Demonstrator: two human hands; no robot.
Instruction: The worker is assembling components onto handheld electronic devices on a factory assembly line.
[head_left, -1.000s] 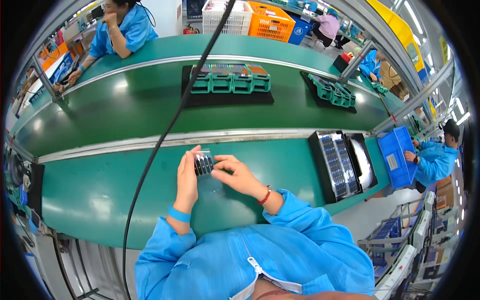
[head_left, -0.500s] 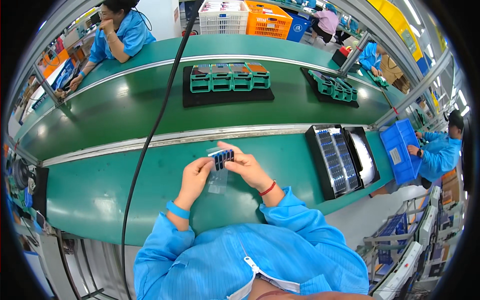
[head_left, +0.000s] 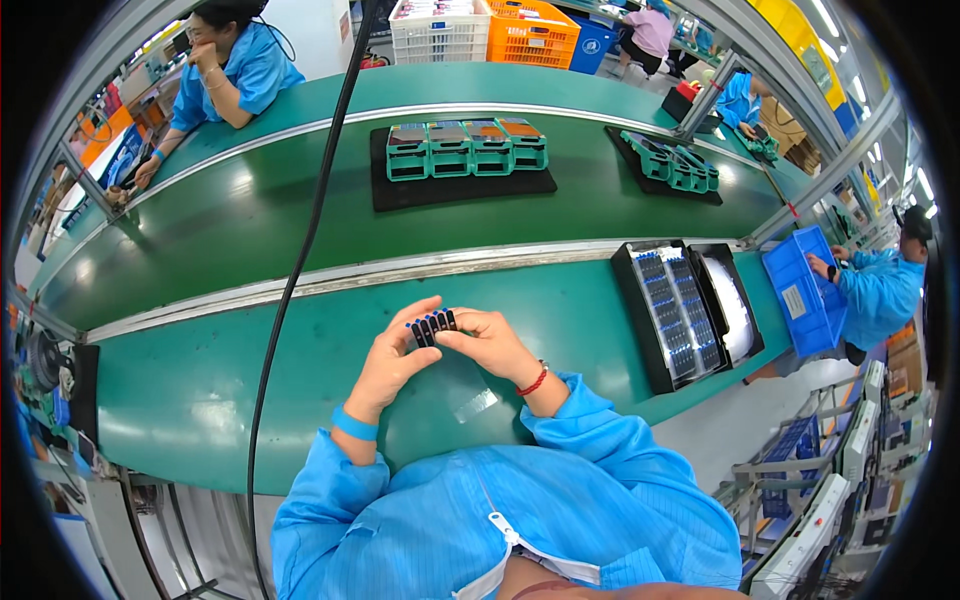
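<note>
Both hands, left hand (head_left: 392, 362) and right hand (head_left: 492, 343), have a pinching grip on a small black ribbed strip (head_left: 432, 326) just above the green desk (head_left: 200, 390), so I'd hold it level by the ends.

Bright, even overhead light fills the scene. White glare streaks the green conveyor belt (head_left: 200, 230) and the worktable (head_left: 200, 390). Shadows are soft. Focus is sharp centrally; the fisheye bends straight edges, with black corners.
</note>
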